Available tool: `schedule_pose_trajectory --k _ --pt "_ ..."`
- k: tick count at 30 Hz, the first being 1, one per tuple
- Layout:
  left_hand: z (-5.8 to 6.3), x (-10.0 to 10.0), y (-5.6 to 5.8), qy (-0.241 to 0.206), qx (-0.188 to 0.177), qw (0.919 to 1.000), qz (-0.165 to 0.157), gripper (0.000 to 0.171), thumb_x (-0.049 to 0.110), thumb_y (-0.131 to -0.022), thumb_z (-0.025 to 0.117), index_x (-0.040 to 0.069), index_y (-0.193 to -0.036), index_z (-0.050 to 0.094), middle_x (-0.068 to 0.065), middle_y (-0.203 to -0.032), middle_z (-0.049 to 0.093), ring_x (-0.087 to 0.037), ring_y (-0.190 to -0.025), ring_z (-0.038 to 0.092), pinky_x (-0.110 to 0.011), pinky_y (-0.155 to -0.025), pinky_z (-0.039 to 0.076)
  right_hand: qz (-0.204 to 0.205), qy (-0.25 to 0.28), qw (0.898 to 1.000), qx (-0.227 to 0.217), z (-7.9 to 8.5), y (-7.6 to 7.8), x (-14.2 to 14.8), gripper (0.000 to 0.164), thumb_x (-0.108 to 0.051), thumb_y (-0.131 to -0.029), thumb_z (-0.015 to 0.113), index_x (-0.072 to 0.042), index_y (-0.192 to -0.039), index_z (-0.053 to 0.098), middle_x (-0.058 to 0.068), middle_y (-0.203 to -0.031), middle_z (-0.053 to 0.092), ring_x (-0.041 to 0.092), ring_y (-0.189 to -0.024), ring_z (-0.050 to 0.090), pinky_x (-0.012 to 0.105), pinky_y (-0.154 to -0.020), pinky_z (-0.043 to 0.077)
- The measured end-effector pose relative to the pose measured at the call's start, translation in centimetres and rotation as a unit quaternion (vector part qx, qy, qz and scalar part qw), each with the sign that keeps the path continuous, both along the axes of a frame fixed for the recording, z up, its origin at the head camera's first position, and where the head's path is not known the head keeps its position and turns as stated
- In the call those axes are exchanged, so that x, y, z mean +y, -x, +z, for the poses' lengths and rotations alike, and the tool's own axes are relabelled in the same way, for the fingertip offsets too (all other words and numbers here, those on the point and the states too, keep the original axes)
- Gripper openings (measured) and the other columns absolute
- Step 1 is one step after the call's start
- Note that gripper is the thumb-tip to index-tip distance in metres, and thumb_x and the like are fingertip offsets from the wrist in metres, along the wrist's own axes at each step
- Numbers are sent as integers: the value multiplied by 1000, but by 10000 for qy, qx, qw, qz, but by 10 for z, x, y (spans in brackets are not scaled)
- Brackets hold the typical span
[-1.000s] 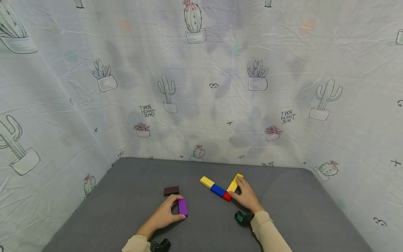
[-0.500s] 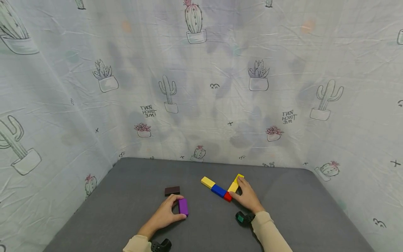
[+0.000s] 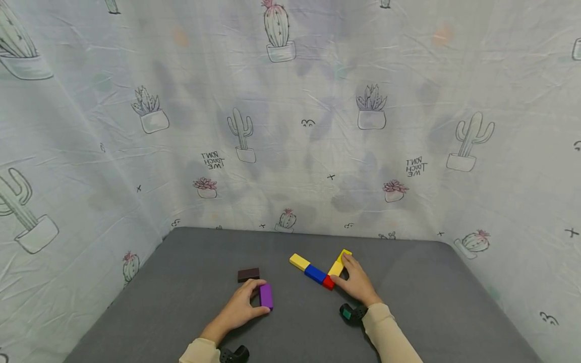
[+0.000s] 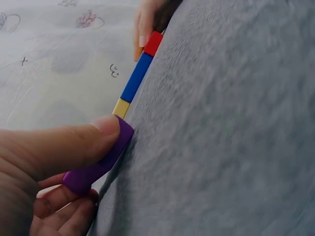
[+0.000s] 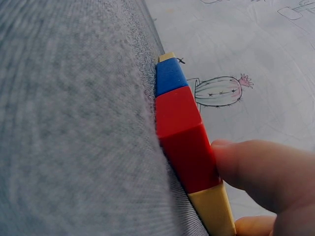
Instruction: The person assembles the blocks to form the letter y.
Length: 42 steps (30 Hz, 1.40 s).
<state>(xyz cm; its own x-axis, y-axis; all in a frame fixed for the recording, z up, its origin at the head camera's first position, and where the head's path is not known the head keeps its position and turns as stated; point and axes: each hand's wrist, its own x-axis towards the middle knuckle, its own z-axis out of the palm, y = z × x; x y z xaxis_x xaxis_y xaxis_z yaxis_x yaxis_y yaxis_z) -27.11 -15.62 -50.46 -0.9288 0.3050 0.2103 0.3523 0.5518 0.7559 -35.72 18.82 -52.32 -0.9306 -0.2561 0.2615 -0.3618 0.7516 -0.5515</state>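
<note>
My left hand point(image 3: 239, 308) pinches a purple block point(image 3: 266, 296) between thumb and fingers, low over the grey table. In the left wrist view the thumb lies along the purple block point(image 4: 122, 142). Just beyond it, a dark brown block point(image 3: 248, 275) lies flat. To the right, a yellow block point(image 3: 299, 261), a blue block point(image 3: 315, 274) and a red block point(image 3: 328, 282) run end to end. From the red end, yellow blocks point(image 3: 336, 268) branch away, forming a V. My right hand point(image 3: 358, 284) holds that branch, thumb near the red block point(image 5: 182, 132) and a finger at the far end.
The grey tabletop point(image 3: 190, 282) reaches back to a pale curtain point(image 3: 308, 151) printed with cacti, which also hangs at both sides. Black wrist devices point(image 3: 353, 313) sit beneath both wrists.
My left hand has shifted very slightly right and away with the purple block. The right hand and the V of blocks stay in place.
</note>
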Motion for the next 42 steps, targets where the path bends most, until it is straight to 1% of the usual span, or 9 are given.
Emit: schedule_pose_trajectory --k 7,13,18,23,29,33,36,38,42 --pt "1 7 -2 58 45 9999 -153 72 26 -74 82 -6 -128 48 -17 -123 51 -36 -119 52 -46 -98 44 -25 -27 10000 -38 0 1 -1 81 -46 -86 64 6 -142 36 22 -149 33 42 -138 28 58 -110 27" --pt "7 17 -4 -36 -14 9995 -306 71 23 -75 81 -7 -130 47 -19 -126 50 -37 -121 51 -46 -99 43 -48 -17 10000 30 0 1 -1 81 -46 -86 64 6 -142 37 22 -149 34 43 -138 29 58 -109 27" --pt "12 26 -5 -22 -124 9994 -335 69 20 -77 79 -5 -132 45 -18 -128 48 -35 -122 49 -46 -100 42 -60 2 9999 108 -1 0 0 82 -47 -85 65 6 -141 38 23 -148 35 43 -137 29 59 -108 28" --pt "12 34 -5 -112 -115 9985 -526 69 15 -76 79 -6 -131 44 -18 -127 48 -36 -121 50 -45 -101 42 -42 7 10000 55 0 1 0 82 -47 -85 64 5 -142 37 22 -149 34 42 -138 28 58 -109 27" --pt "13 43 -5 -59 -203 9975 -680 69 17 -76 80 -5 -132 45 -15 -126 49 -34 -120 51 -43 -100 43 -26 -9 10000 0 0 1 0 83 -48 -85 64 5 -142 37 22 -149 35 42 -138 28 58 -109 28" --pt "14 50 -4 65 -269 9972 -688 69 20 -76 80 -3 -132 46 -13 -128 50 -31 -121 52 -42 -100 44 -36 -20 10000 -31 -1 1 0 83 -48 -85 64 4 -143 36 20 -150 34 41 -139 28 57 -109 28" --pt "13 54 -1 158 -228 9970 -718 68 21 -77 79 -3 -132 47 -12 -128 51 -29 -121 52 -40 -100 44 -32 -6 10000 -35 -1 1 0 82 -47 -85 64 4 -143 36 20 -150 33 41 -139 27 57 -109 28" --pt "11 57 1 173 -206 9966 -783 68 21 -77 79 -3 -132 47 -13 -128 51 -29 -121 51 -40 -101 44 -24 15 10000 -37 -1 0 0 83 -47 -85 64 4 -143 36 20 -150 33 41 -139 27 58 -109 28" --pt "10 64 6 130 -320 9952 -911 69 20 -78 79 -4 -134 46 -13 -130 50 -30 -124 50 -39 -102 43 -23 34 10000 -5 0 0 0 83 -47 -85 65 5 -143 36 21 -149 34 42 -138 28 58 -109 28"
